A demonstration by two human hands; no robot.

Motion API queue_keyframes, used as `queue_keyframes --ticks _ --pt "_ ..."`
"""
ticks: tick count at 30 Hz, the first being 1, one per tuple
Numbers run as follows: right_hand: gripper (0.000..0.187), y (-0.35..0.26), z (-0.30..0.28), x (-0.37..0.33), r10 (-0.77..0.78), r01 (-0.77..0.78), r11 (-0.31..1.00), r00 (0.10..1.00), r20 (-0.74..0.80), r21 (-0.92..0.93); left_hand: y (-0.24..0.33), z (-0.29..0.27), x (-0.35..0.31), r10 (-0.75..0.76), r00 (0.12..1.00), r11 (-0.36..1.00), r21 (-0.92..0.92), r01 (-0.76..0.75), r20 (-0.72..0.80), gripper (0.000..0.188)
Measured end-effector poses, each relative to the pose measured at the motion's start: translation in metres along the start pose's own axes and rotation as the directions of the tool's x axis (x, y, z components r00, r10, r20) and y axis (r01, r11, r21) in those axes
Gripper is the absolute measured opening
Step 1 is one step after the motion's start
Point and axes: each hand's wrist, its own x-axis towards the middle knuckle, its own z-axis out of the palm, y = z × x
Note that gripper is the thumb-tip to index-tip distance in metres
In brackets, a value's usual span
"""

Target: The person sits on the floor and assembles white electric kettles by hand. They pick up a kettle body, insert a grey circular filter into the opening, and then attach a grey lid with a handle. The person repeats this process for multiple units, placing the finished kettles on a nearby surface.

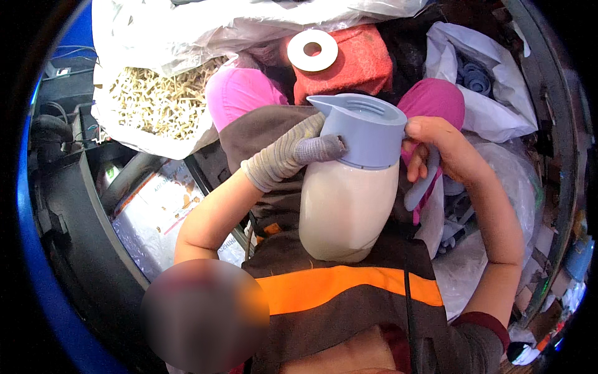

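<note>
A vacuum jug point(350, 209) with a cream body and a blue-grey collar, spout and handle stands upright against my apron, its spout towards the left. My left hand point(289, 153), in a grey knit glove, grips the collar from the left with the thumb across its front. My bare right hand point(445, 149) is closed at the collar's right side, by the top of the jug handle point(423, 189). Its thumb touches the collar's edge and the fingers curl near the handle. Just beyond the jug, a white flat ring point(325, 60) lies on a red cloth-covered block point(364, 68).
At the far left an open white bag point(193, 140) holds many small cream pieces. A white bag point(507, 118) with blue-grey round parts point(474, 78) is at the far right. Below it sits a clear plastic bag point(479, 274) with grey-blue parts. A black bin-like frame point(81, 218) stands left.
</note>
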Motion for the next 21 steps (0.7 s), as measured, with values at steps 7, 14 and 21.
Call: queue_keyframes --ticks 7,14,21 --pt "0.035 -0.008 -0.026 -0.026 -0.1 0.095 0.994 0.987 -0.124 -0.045 0.032 -0.083 0.088 0.451 0.865 0.432 0.902 0.004 -0.22 0.074" --pt "0.039 -0.032 -0.073 -0.034 -0.606 0.43 0.791 0.649 -0.46 -0.434 0.029 -0.104 0.114 0.525 0.774 0.056 0.922 0.384 -0.354 0.075" --pt "0.041 -0.033 -0.027 0.079 -0.804 0.572 0.577 0.523 -0.283 -0.583 0.154 -0.045 0.048 0.738 0.619 0.466 0.866 -0.181 -0.268 0.061"
